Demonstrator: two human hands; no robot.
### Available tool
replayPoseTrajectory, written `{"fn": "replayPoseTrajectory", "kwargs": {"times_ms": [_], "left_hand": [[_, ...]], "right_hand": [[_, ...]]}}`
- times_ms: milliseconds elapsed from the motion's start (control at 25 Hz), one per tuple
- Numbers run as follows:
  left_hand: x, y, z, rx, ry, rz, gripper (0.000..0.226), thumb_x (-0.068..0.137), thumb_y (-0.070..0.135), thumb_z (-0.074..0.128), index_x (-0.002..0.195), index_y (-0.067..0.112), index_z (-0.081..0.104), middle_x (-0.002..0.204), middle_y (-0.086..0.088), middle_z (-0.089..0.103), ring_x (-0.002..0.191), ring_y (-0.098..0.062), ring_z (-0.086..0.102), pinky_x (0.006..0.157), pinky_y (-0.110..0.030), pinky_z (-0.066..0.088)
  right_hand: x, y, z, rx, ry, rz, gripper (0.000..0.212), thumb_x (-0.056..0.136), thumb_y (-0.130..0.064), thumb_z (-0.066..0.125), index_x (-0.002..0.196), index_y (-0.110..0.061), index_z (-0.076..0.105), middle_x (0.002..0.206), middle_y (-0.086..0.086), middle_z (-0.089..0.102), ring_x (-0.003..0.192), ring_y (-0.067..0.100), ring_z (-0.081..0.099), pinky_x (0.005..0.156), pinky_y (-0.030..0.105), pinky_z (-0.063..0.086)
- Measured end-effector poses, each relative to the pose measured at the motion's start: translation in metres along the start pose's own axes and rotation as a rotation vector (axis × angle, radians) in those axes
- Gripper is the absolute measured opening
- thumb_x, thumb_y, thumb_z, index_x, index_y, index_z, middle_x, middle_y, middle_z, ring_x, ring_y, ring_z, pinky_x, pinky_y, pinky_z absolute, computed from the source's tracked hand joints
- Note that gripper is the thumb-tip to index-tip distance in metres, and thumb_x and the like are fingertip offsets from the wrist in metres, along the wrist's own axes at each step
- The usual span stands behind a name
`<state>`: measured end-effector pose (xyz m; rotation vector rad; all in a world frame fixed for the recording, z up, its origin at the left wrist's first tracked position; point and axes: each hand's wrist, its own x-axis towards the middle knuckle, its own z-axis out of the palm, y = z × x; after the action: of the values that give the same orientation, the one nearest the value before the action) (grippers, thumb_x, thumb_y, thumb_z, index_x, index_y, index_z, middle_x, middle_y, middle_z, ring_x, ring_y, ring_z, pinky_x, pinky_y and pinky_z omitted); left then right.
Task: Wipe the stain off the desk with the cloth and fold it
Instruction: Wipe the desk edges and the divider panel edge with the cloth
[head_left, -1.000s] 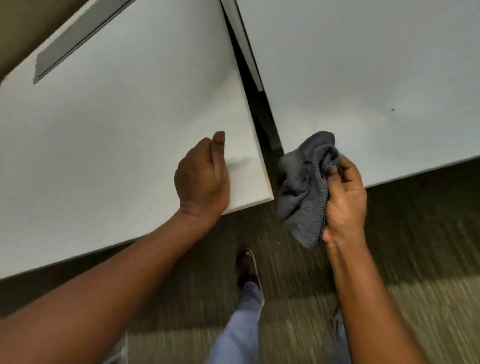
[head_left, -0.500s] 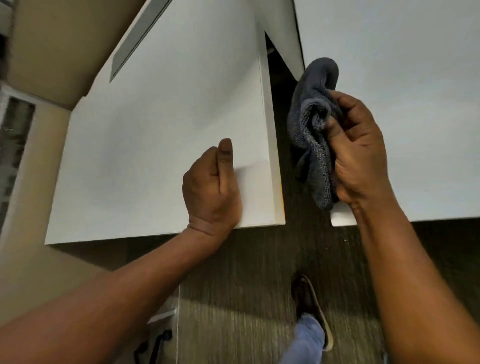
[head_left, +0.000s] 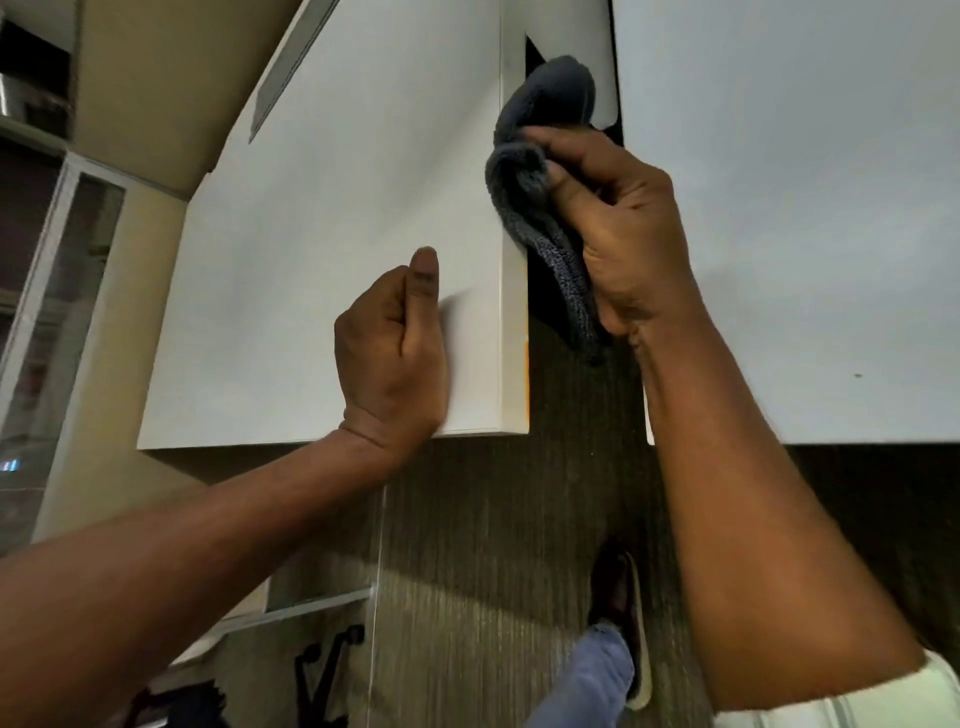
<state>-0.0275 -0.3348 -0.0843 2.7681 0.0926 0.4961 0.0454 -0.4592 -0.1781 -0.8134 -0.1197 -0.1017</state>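
Observation:
My right hand (head_left: 621, 228) grips a bunched dark grey cloth (head_left: 540, 171), held over the gap between two white desks. The cloth's upper end hangs near the right edge of the left desk (head_left: 322, 249); its lower end dangles below my palm. My left hand (head_left: 395, 353) rests as a loose fist on the left desk's near right corner, thumb pointing up, holding nothing. A tiny dark speck (head_left: 857, 374) shows on the right desk (head_left: 810, 208). I see no other stain.
A dark narrow gap (head_left: 582, 395) separates the two desks. Below lies striped carpet (head_left: 493, 545) with my shoe and blue trouser leg (head_left: 608, 665). A chair base (head_left: 322, 660) stands under the left desk. A beige wall and glass cabinet (head_left: 52, 291) are at the left.
The view has swung right and closer. My right hand lifted the cloth from below the desk edge up into the gap beside the left desk. The left fist has stayed on the corner.

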Motion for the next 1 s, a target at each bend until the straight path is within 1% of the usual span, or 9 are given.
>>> {"fn": "replayPoseTrajectory", "kwargs": {"times_ms": [80, 120, 280, 320, 480, 640, 800, 880, 1000], "left_hand": [[-0.002, 0.001, 0.0, -0.002, 0.019, -0.017, 0.044, 0.097, 0.032, 0.039, 0.061, 0.006, 0.045, 0.053, -0.003, 0.041, 0.056, -0.026, 0.041, 0.052, -0.041, 0.032], [-0.002, 0.001, 0.0, -0.003, 0.029, -0.025, 0.045, 0.097, 0.032, 0.038, 0.062, 0.006, 0.045, 0.053, -0.003, 0.041, 0.057, -0.027, 0.041, 0.053, -0.042, 0.033], [-0.003, 0.002, 0.003, -0.011, 0.051, -0.015, 0.049, 0.098, 0.032, 0.038, 0.062, 0.0, 0.045, 0.059, -0.024, 0.045, 0.06, -0.035, 0.042, 0.054, -0.046, 0.034], [-0.004, 0.002, 0.002, -0.011, 0.058, -0.014, 0.049, 0.098, 0.032, 0.038, 0.062, -0.001, 0.045, 0.06, -0.026, 0.045, 0.06, -0.035, 0.042, 0.054, -0.046, 0.034], [-0.003, 0.001, 0.003, -0.028, 0.08, -0.004, 0.049, 0.097, 0.032, 0.038, 0.062, -0.001, 0.046, 0.059, -0.025, 0.046, 0.059, -0.034, 0.042, 0.053, -0.045, 0.035], [-0.003, 0.001, 0.002, -0.013, 0.061, 0.004, 0.043, 0.097, 0.032, 0.038, 0.061, 0.009, 0.045, 0.054, -0.008, 0.042, 0.058, -0.029, 0.042, 0.053, -0.041, 0.034], [-0.002, 0.0, 0.001, 0.015, 0.039, 0.016, 0.047, 0.097, 0.032, 0.038, 0.058, 0.007, 0.043, 0.049, 0.003, 0.034, 0.051, -0.014, 0.03, 0.05, -0.03, 0.025], [-0.003, -0.001, 0.001, 0.013, 0.027, 0.018, 0.045, 0.097, 0.032, 0.038, 0.058, 0.01, 0.043, 0.05, 0.006, 0.036, 0.049, -0.012, 0.032, 0.049, -0.024, 0.024], [-0.004, -0.002, 0.002, 0.016, 0.022, 0.014, 0.044, 0.097, 0.032, 0.039, 0.058, 0.013, 0.043, 0.05, 0.007, 0.038, 0.049, -0.006, 0.037, 0.049, -0.019, 0.025]], "right_hand": [[0.007, -0.009, 0.007, -0.163, 0.003, -0.018, 0.02, 0.09, -0.013, 0.066, 0.109, -0.008, 0.07, 0.113, 0.011, 0.065, 0.107, 0.014, 0.061, 0.097, 0.022, 0.049], [0.012, -0.014, 0.01, -0.244, 0.017, -0.021, 0.018, 0.087, -0.02, 0.07, 0.103, -0.013, 0.073, 0.109, 0.006, 0.065, 0.103, 0.009, 0.062, 0.093, 0.019, 0.05], [0.026, -0.025, 0.017, -0.349, 0.052, 0.04, 0.009, 0.077, -0.029, 0.078, 0.083, -0.022, 0.077, 0.085, -0.013, 0.071, 0.086, 0.0, 0.067, 0.084, 0.025, 0.056], [0.026, -0.023, 0.017, -0.322, 0.056, 0.046, 0.01, 0.078, -0.027, 0.079, 0.085, -0.02, 0.077, 0.085, -0.013, 0.072, 0.086, 0.0, 0.068, 0.085, 0.026, 0.057], [0.012, -0.009, 0.013, -0.093, 0.138, 0.045, 0.024, 0.082, -0.01, 0.075, 0.104, -0.004, 0.072, 0.099, 0.004, 0.072, 0.099, 0.013, 0.069, 0.09, 0.025, 0.055], [-0.012, -0.006, 0.012, -0.178, 0.114, 0.008, 0.021, 0.081, -0.012, 0.076, 0.101, -0.014, 0.07, 0.095, -0.005, 0.07, 0.095, 0.004, 0.067, 0.084, 0.014, 0.053], [-0.066, -0.009, 0.009, -0.15, 0.079, 0.053, 0.024, 0.077, -0.002, 0.076, 0.098, -0.012, 0.071, 0.089, -0.006, 0.069, 0.086, -0.004, 0.065, 0.08, 0.011, 0.051], [-0.04, -0.01, 0.017, -0.159, 0.182, 0.066, 0.021, 0.079, -0.003, 0.075, 0.098, -0.012, 0.072, 0.09, -0.003, 0.07, 0.088, 0.0, 0.066, 0.083, 0.016, 0.054], [0.009, -0.017, 0.028, -0.147, 0.294, 0.113, 0.015, 0.083, -0.004, 0.072, 0.098, -0.003, 0.072, 0.091, 0.003, 0.071, 0.093, 0.015, 0.067, 0.093, 0.032, 0.054]]}}
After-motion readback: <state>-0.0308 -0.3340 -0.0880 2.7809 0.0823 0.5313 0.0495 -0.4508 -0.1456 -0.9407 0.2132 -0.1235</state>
